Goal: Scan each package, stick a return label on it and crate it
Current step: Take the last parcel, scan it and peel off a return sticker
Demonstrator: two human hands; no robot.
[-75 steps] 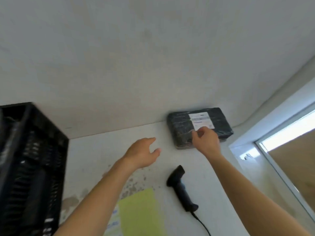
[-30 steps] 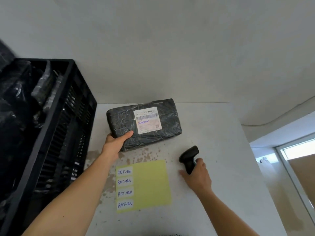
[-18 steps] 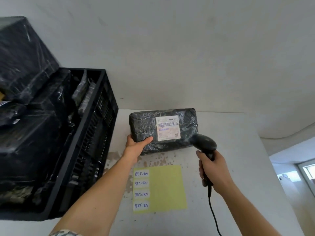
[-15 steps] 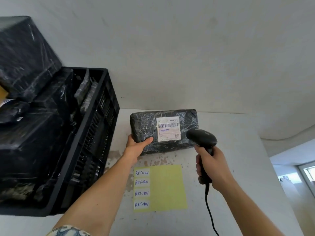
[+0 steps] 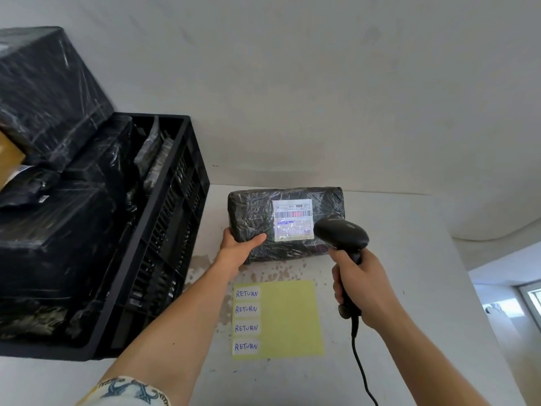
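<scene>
A pale wall (image 5: 292,83) fills the upper half of the view, and below it a white surface (image 5: 409,288) with brown stains near its middle carries everything else. On the left of the surface stands a black slatted crate (image 5: 175,230), packed with parcels wrapped in black film; one large wrapped box (image 5: 49,89) rises above its rim at the far left. Just right of the crate, the package (image 5: 254,212), a flat block in black film under clear wrap, is tilted up on its near edge so its top face turns toward the camera. A white shipping label (image 5: 289,212) with a barcode sits on that face, and a red line of light crosses the barcode. The left hand (image 5: 238,247) grips the package's near left corner, thumb lying over the top face and fingers hidden beneath. On the near side of the package lies a yellow backing sheet (image 5: 289,317), flat on the surface, with four white return labels (image 5: 246,319) stacked down its left edge, each handwritten "RETURN" in blue. The right hand (image 5: 363,288) is wrapped around the handle of a black scanner (image 5: 341,234), whose head is aimed at the shipping label from just beside it and overlaps the package's right part. The scanner's cable (image 5: 358,361) runs down toward the near edge.
</scene>
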